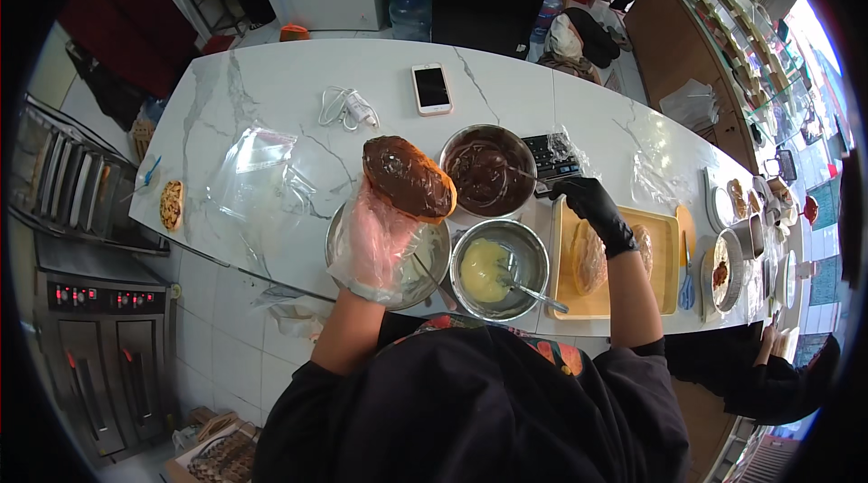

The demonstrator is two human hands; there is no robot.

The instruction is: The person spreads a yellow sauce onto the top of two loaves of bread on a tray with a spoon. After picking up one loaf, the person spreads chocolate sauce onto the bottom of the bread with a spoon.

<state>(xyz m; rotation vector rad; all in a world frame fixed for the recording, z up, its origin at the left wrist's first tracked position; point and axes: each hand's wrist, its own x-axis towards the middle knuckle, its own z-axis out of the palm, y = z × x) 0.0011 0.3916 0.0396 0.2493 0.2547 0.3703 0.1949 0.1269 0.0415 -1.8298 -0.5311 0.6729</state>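
My left hand (pixel 380 245), in a clear plastic glove, holds up an oval bread bun (pixel 409 178) whose top is coated in dark chocolate. Beneath this hand is a metal bowl (pixel 435 279) of pale cream with a utensil in it. My right hand (pixel 588 211), in a black glove, grips the handle of a metal utensil (pixel 522 173) that reaches into a steel bowl of chocolate spread (pixel 485 174). Nearer me, a steel bowl (pixel 498 269) holds yellow cream and a metal utensil. Wrapped buns (pixel 588 259) lie on a yellow tray (pixel 668 266) under my right forearm.
A phone (pixel 432 88), a white charger with cable (pixel 356 110) and a black keypad device (pixel 550 156) lie beyond the bowls. Plastic bags (pixel 261 178) and a nut-topped bun (pixel 171 205) are at left. Blue scissors (pixel 687 283) lie right of the tray. Another person (pixel 773 374) is at far right.
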